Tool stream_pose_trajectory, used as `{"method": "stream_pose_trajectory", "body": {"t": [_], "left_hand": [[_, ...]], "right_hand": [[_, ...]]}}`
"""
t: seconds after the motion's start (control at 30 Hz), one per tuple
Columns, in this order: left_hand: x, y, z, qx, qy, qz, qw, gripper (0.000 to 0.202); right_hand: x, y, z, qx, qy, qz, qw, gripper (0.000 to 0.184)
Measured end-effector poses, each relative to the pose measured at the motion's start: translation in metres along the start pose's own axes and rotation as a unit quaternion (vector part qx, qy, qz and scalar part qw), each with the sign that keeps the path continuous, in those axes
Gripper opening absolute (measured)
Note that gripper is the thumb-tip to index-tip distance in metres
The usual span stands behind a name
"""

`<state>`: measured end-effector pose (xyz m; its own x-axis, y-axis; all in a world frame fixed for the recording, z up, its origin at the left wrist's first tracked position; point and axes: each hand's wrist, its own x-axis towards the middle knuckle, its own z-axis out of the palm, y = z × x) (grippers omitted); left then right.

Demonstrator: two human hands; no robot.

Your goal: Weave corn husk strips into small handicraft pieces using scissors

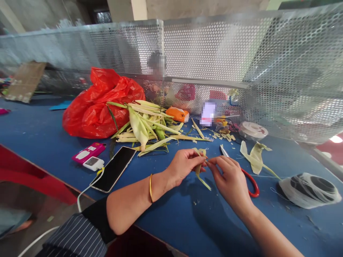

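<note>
My left hand (183,165) pinches a small folded strip of pale green leaf (200,167) above the blue table (182,217). My right hand (230,178) meets it from the right, fingertips closed on the same strip's edge. Red-handled scissors (250,182) lie on the table just behind my right hand. A gold bangle (150,188) is on my left wrist. A heap of long green and cream leaves (146,126) lies beyond my hands.
A red plastic bag (99,103) sits behind the leaves. A black phone (114,168), a white charger (93,163) and a pink pack (88,151) lie at left. A clear thread spool (309,189), a cut leaf scrap (254,155) and a white tape roll (253,130) lie at right. A perforated metal screen (214,50) closes the back.
</note>
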<state>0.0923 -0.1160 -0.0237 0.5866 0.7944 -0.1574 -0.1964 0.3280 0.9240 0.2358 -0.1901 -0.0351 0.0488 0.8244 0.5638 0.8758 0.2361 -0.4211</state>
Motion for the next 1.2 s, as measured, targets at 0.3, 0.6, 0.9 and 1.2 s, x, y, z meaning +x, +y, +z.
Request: {"method": "stream_pose_trajectory", "body": {"t": [0.3,0.6,0.9,1.2], "left_hand": [[0.000,-0.001,0.001,0.008,0.033,0.019,0.999,0.025],[-0.003,0.007,-0.003,-0.013,-0.054,-0.039,0.998,0.033],[-0.007,-0.001,0.000,0.102,-0.084,-0.062,0.989,0.032],[0.000,0.001,-0.005,-0.002,-0.102,-0.146,0.984,0.023]], "right_hand": [[0.000,0.003,-0.003,-0.045,-0.002,0.003,0.999,0.024],[0.001,-0.001,-0.005,0.145,-0.076,0.154,0.974,0.034],[0.006,-0.005,0.002,0.438,-0.015,0.312,0.843,0.028],[0.007,0.006,0.006,0.413,-0.014,0.313,0.855,0.033]]}}
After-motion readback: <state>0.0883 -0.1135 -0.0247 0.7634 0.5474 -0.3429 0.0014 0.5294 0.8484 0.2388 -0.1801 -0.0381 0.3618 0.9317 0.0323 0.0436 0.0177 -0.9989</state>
